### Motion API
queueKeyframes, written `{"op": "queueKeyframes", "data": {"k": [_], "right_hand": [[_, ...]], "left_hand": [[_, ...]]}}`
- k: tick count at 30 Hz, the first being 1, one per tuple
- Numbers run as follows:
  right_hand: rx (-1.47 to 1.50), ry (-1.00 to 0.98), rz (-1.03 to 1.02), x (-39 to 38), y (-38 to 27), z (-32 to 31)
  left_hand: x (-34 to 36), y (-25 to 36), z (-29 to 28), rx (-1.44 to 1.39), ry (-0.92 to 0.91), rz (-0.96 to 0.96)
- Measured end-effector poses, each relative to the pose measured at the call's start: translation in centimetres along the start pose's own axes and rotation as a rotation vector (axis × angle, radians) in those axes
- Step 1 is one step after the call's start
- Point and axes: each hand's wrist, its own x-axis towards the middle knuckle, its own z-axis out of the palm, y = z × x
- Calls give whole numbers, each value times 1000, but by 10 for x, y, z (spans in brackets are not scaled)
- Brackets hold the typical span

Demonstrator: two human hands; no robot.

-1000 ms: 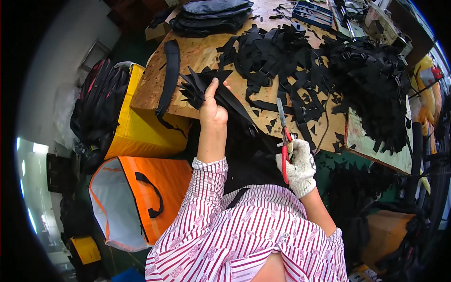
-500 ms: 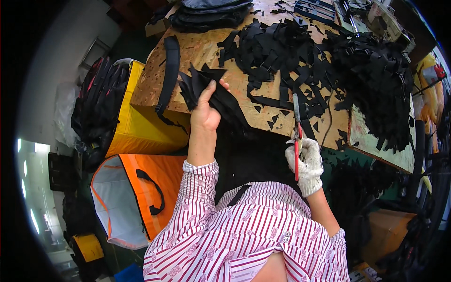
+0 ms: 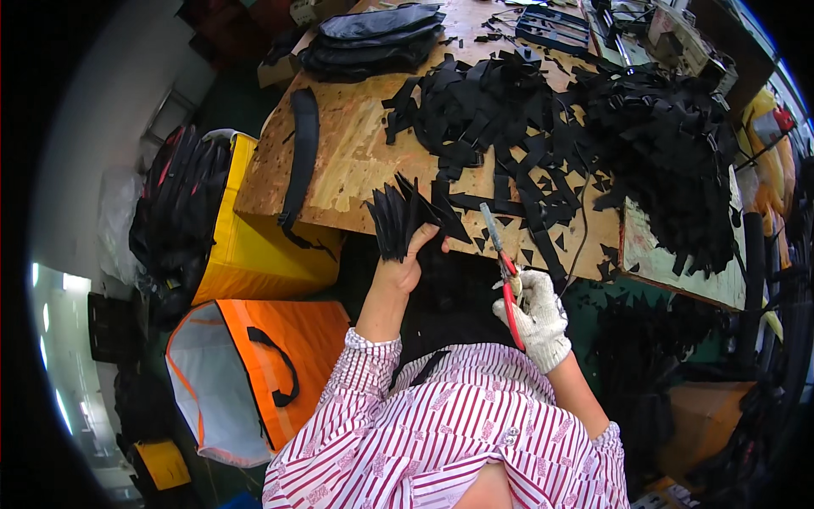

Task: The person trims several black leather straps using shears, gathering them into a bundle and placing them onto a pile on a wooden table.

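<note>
My bare left hand (image 3: 405, 270) is closed around a fanned bundle of black fabric pieces (image 3: 392, 222), held up by the front edge of the wooden table (image 3: 348, 161). Scissors with red handles (image 3: 506, 265) are gripped in my right hand (image 3: 543, 321), which wears a white knitted glove. Their blades point up and a little left, over the table's near edge. Between them and the bundle there is a gap. Past the scissors lies a heap of black webbing strips (image 3: 483, 106), with small black offcuts scattered around it. My fingers partly hide the lower ends of the bundle.
A larger black pile (image 3: 670, 161) hangs over the right side. A padded black strap (image 3: 301, 157) lies at the table's left, and stacked black bags (image 3: 373, 42) sit farther back. Left of me stand a yellow bag (image 3: 229, 246) and an open orange bag (image 3: 314, 331).
My left hand has come down and to the right with the bundle, which has turned and fanned out. The scissors have moved lower and left, tilting left, closer to the bundle.
</note>
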Motion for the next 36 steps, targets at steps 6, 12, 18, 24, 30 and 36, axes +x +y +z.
{"op": "queueKeyframes", "data": {"k": [6,12,18,24,30,36], "right_hand": [[-240,-15,-109,1,-8,-5],[-363,-55,-60,0,-10,-10],[-349,-83,-81,0,-13,-13],[-314,-93,-50,2,-5,-13],[-209,-54,-22,3,-11,-13],[-147,-82,58,5,0,-15]], "left_hand": [[-6,-2,2,90,-76,50],[-4,-15,-7,132,-63,70],[-5,-20,-17,192,-117,9],[-7,-21,-12,219,-162,-37],[-12,-19,-4,178,-230,-90],[-11,-34,-16,267,-191,-65]]}}
